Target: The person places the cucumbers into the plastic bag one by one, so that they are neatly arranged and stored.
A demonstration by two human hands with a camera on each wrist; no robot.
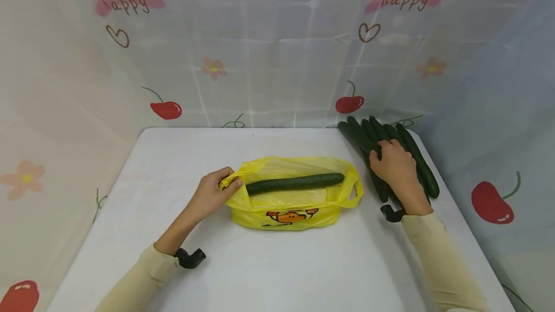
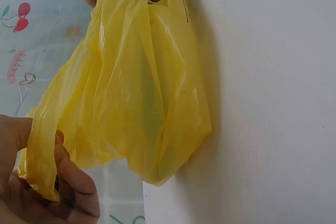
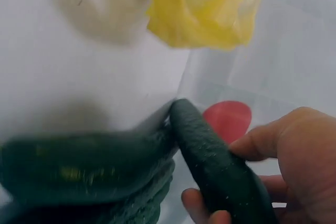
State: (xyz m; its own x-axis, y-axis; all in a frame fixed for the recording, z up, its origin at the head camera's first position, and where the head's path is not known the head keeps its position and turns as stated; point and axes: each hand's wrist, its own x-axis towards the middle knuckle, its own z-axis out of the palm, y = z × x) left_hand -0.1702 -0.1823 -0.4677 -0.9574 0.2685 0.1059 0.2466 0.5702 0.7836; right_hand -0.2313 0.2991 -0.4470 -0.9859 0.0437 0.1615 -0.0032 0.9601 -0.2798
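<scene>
Cherry-printed curtains [image 1: 277, 61] enclose a white table [image 1: 277, 268], and near its middle stands a yellow plastic bag [image 1: 256, 218] with one cucumber [image 1: 299, 183] lying in its open mouth. Left hand [image 1: 211, 194] pinches the bag's left end between thumb and bent fingers. At the table's far right corner, the right hand [image 1: 396, 165] grips a dark green cucumber [image 3: 205, 150] from the pile [image 1: 418, 155], thumb and fingers parted by its thickness.

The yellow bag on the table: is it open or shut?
Open. In the head view, the yellow bag gapes at the top, showing a cucumber inside, while the left hand holds one end.
</scene>
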